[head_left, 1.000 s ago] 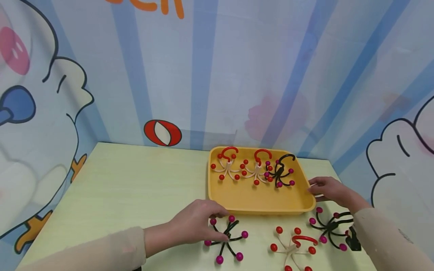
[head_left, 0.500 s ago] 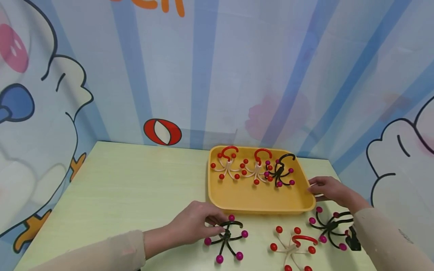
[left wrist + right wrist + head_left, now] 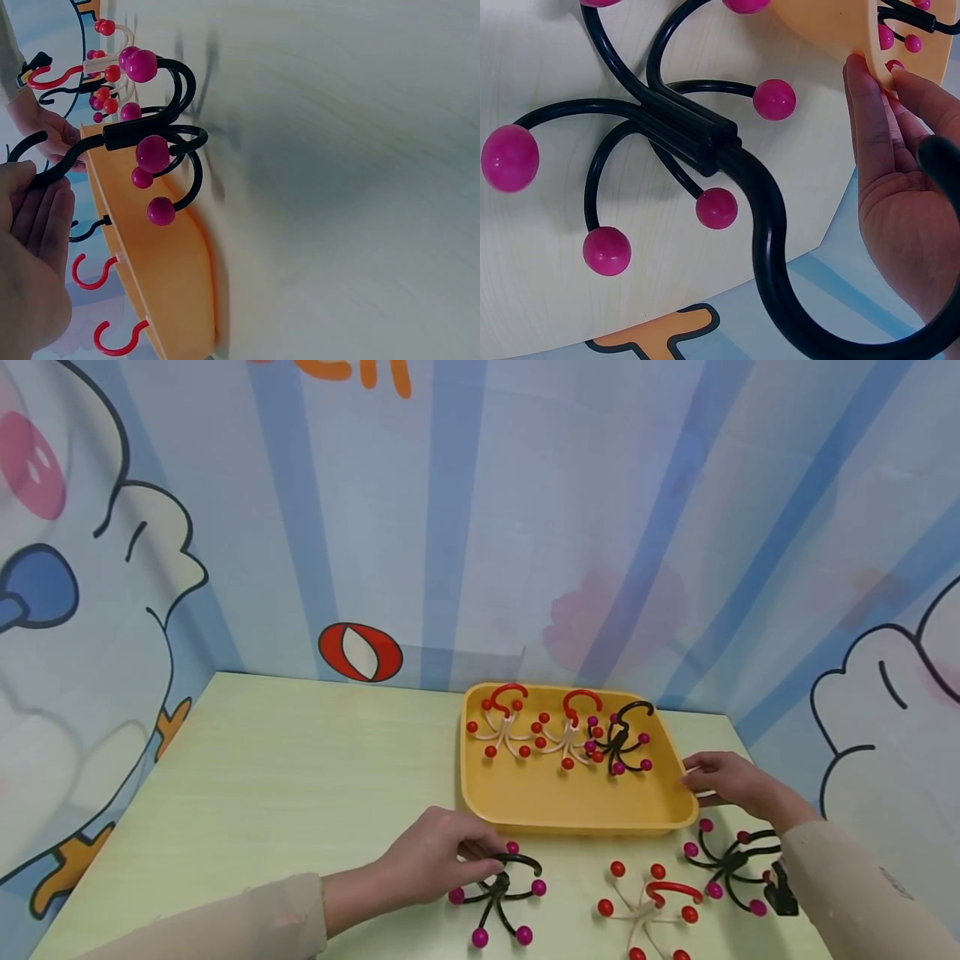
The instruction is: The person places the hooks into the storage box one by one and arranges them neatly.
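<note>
In the head view, my left hand pinches the hooked handle of a black scalp massager with magenta ball tips. The left wrist view shows that massager held by its hook, legs toward the table. My right hand holds the right rim of a yellow tray, thumb and fingers at its edge in the right wrist view. Inside the tray stand two cream massagers with red hooks and red balls, plus a black massager.
On the table, in front of the tray, stands a cream massager with a red hook. Another black massager is beside my right forearm, close up in the right wrist view. A printed cloth wall rises behind the table.
My left hand has taken hold of the black massager's hook and turned it to the right. The massager has shifted slightly. My right hand and the tray have stayed put.
</note>
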Demonstrator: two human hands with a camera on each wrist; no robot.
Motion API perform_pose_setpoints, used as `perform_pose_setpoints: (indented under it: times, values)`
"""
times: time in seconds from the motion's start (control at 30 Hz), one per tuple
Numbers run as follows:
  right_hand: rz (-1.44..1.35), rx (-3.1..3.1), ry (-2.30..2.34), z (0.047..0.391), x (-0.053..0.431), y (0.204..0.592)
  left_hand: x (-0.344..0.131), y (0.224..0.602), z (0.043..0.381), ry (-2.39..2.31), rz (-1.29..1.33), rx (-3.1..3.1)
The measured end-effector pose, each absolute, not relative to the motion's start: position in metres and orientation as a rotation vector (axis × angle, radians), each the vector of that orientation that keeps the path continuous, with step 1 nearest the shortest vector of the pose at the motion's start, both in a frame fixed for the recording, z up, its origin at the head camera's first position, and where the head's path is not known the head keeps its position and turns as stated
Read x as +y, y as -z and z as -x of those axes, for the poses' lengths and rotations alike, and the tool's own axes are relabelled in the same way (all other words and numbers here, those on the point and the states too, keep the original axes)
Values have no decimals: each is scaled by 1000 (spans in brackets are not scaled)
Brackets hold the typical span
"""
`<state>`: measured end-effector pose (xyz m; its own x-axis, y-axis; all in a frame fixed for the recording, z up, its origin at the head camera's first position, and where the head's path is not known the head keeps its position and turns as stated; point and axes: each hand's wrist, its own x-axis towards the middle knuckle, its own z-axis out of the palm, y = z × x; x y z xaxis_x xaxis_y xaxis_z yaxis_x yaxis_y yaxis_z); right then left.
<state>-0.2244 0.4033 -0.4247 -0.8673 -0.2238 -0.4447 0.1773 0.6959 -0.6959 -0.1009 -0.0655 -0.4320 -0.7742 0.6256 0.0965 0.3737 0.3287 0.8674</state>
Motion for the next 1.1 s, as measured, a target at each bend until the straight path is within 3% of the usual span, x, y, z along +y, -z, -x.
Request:
perform_pose_setpoints:
  times: [0.67,1.1]
  values:
    - [9,2405,1046,230,407,430,-60,364,125,-1398,-974,2527]
    - [12,2414,1049,229,408,432,-44,355,154,-1411,-859,2642]
